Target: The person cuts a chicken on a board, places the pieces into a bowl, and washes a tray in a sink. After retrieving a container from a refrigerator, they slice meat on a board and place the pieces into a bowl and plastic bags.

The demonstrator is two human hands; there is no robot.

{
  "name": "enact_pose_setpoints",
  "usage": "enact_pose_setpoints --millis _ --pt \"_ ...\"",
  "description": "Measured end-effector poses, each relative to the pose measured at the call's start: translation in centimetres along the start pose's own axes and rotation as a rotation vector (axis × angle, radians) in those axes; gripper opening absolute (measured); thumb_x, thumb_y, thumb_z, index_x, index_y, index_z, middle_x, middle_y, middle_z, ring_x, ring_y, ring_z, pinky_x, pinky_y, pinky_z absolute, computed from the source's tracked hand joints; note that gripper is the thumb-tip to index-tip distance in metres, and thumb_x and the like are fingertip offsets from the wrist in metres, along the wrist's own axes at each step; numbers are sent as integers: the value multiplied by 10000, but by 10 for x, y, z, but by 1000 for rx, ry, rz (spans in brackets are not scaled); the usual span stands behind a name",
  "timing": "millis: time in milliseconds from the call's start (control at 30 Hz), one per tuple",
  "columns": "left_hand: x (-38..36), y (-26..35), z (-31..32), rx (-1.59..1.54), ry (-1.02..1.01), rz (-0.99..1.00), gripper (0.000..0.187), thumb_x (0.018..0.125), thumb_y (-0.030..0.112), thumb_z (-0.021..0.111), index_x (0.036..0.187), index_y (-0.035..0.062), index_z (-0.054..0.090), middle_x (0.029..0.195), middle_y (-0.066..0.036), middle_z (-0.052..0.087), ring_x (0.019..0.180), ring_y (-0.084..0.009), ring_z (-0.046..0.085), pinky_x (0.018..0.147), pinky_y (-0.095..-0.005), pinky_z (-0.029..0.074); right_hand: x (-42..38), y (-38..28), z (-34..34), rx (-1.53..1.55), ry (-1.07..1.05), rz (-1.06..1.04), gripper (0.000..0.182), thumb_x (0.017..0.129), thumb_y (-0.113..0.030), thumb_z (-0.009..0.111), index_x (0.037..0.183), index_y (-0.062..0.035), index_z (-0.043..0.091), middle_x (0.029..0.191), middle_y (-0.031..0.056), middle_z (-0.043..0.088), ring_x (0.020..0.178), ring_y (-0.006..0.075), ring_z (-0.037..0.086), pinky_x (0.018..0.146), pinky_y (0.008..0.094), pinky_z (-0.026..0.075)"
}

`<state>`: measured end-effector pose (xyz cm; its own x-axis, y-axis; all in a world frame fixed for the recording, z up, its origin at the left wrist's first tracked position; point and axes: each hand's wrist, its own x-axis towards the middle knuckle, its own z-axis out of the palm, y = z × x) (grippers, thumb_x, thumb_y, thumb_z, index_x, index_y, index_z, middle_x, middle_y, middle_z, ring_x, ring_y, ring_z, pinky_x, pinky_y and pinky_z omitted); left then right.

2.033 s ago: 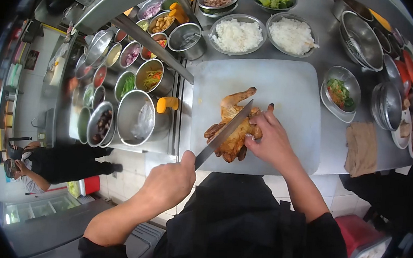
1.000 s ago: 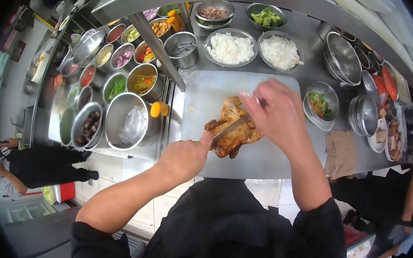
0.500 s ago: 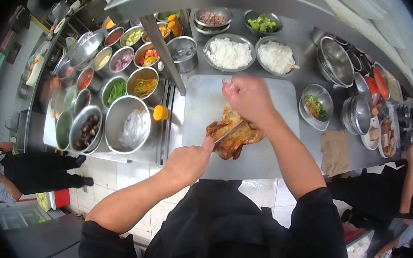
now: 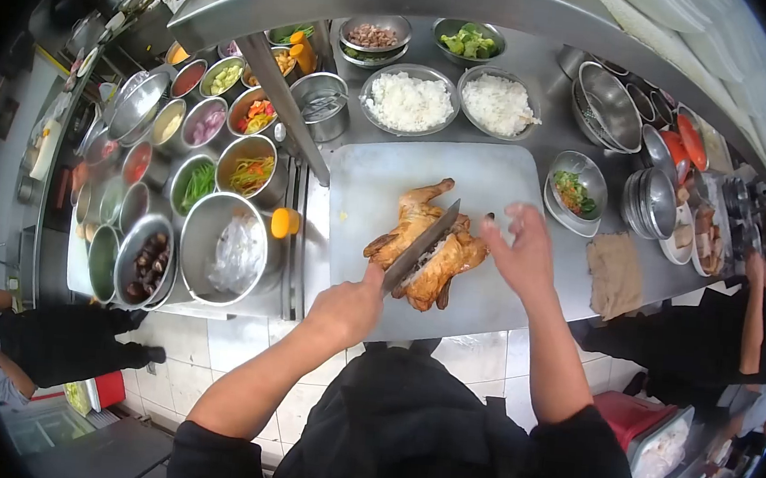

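Observation:
A browned whole chicken (image 4: 440, 267) lies on the white cutting board (image 4: 361, 173), with a split along its middle. My left hand (image 4: 346, 312) is wrapped round the handle of a knife (image 4: 421, 246), whose wide blade rests in the split and points up and to the right. To the right of the chicken, my right hand (image 4: 520, 256) is raised with its fingers apart and holds nothing.
Two bowls of rice (image 4: 409, 102) stand behind the board. Metal containers of cut vegetables (image 4: 250, 173) fill the left side. On the right are a bowl of chopped vegetables (image 4: 575, 193), a brown cloth (image 4: 615, 274) and stacked bowls (image 4: 650, 202). Other people stand at both sides.
My right hand, a closed fist above the knife before, has moved right and down and opened. More of the blade and the chicken now shows. The view has shifted slightly.

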<state>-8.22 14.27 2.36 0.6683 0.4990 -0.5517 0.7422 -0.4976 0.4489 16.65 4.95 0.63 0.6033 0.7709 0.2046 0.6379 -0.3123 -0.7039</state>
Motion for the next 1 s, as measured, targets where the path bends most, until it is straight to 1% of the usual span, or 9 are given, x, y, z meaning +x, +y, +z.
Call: enact_pose_setpoints --millis 67,133,333,400,500,600,733,833,1000 --pt "-3 0 1 3 19 23 273 927 156 426 1158 16 385 811 -254 668 791 -473 639 749 -550 488 -24 15 -6 -47 -186 181 405 826 -272 735 1130 -63 567 993 156 587 780 246 602 693 341 505" --pt "-15 2 -8 11 49 68 329 947 212 460 1203 29 364 768 -248 658 734 -486 627 696 -582 468 -34 12 0 41 -211 212 424 824 -259 738 1161 -69 565 976 158 585 782 238 600 705 333 502" --pt "-41 36 -28 -157 467 284 264 930 178 463 1128 20 391 687 -236 639 652 -493 610 610 -577 465 -42 28 13 176 -174 206 421 812 -234 746 1163 -62 588 957 137 573 752 213 589 708 331 504" --pt "-21 33 -13 -31 351 191 223 919 150 460 1084 14 396 717 -227 650 667 -463 625 610 -566 469 -44 30 15 206 -154 188 417 807 -222 751 1155 -57 593 956 132 571 750 209 592 710 329 506" --pt "-6 16 6 82 188 74 179 917 131 433 1047 12 398 727 -227 652 684 -454 634 620 -565 474 -45 37 23 260 -140 158 346 862 -116 720 1153 -7 569 939 56 572 761 95 556 681 253 490" --pt "-29 7 0 115 119 51 155 921 121 400 1035 16 396 724 -235 650 697 -463 635 635 -568 479 -50 24 14 147 -135 189 361 858 -111 723 1164 -2 567 942 57 588 766 92 557 691 259 492" --pt "-53 -16 17 148 29 -37 136 923 112 391 1031 30 395 719 -237 647 694 -463 633 638 -569 481 -55 25 12 188 -130 216 370 849 -114 730 1163 1 569 934 54 596 759 88 554 689 255 487" --pt "-62 -17 17 132 49 -39 138 928 121 397 1035 34 394 699 -234 638 684 -462 629 634 -571 477 -53 23 11 203 -129 222 371 847 -115 732 1163 -2 571 928 48 600 757 87 555 688 248 483" --pt "-61 15 -2 6 237 90 144 937 124 382 1043 28 401 759 -226 659 730 -452 642 654 -559 487 -55 30 14 176 -107 183 364 853 -112 727 1159 6 569 897 41 618 753 84 557 681 238 479"
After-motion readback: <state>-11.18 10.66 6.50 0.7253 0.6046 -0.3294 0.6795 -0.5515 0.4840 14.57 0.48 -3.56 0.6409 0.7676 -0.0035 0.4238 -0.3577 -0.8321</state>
